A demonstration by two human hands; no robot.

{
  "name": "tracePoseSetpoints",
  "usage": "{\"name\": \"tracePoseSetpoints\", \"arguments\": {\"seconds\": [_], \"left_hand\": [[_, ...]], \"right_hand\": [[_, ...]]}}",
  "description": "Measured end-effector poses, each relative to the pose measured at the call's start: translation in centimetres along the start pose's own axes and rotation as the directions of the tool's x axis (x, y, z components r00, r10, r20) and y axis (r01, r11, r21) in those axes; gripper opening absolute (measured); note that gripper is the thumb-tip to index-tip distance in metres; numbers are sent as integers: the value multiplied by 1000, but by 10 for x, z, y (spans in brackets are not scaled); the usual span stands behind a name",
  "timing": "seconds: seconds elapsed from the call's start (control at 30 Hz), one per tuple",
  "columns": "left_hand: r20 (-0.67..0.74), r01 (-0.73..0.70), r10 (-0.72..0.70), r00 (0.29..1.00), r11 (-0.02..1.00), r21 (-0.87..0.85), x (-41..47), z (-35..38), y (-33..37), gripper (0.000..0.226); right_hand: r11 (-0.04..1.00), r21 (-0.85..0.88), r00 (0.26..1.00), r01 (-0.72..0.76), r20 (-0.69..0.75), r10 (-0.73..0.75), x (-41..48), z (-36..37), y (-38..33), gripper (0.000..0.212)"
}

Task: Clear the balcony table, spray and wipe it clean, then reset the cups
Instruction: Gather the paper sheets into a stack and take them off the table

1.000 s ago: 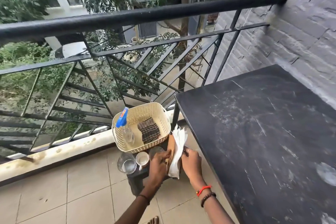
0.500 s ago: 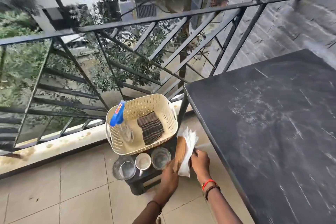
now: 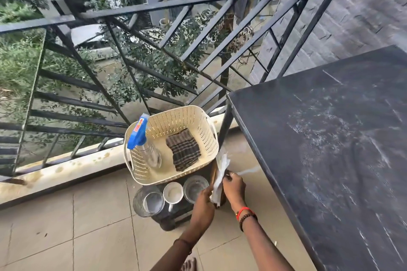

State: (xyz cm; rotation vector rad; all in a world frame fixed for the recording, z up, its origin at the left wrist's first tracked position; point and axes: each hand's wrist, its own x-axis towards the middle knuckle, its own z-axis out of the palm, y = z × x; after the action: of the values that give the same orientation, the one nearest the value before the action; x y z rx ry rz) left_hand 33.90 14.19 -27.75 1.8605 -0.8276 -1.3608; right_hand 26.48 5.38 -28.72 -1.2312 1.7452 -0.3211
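Both hands were down low, just left of the table (image 3: 330, 149)! The left hand (image 3: 203, 200) gripped the near side of the wooden napkin holder (image 3: 213, 176), fingers curled round it. The right hand (image 3: 234, 186) clasped it from the right, against the white napkins (image 3: 221, 163) sticking up out of it. The holder stood upright at the right end of a small dark stool (image 3: 167, 220), close beside the table's left edge. Three cups lined the stool's near side: a clear glass (image 3: 148, 203) on the left, a white cup (image 3: 173, 192) in the middle, a second glass (image 3: 195, 187) on the right, next to the holder. Behind them sat the cream basket (image 3: 176, 114), with a blue-headed spray bottle (image 3: 145, 149) leaning at its left wall and a folded checked cloth (image 3: 184, 152) lying at its right. The black tabletop showed white smears and streaks.
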Motion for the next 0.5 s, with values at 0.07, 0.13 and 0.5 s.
{"name": "tracePoseSetpoints", "arguments": {"seconds": [0.07,0.13,0.5], "left_hand": [[-23,38,-39,999,998,-45,2,-1,-2,57],[-46,61,-64,997,996,-70,-1,-4,5,62],[-111,51,-65,992,991,-121,-4,-10,15,33]], "right_hand": [[1000,11,1000,-4,22,4,-1,-2,-2,26],[999,32,998,-18,55,17,0,-3,-2,25],[992,106,985,-67,166,49,6,-11,12,33]]}}
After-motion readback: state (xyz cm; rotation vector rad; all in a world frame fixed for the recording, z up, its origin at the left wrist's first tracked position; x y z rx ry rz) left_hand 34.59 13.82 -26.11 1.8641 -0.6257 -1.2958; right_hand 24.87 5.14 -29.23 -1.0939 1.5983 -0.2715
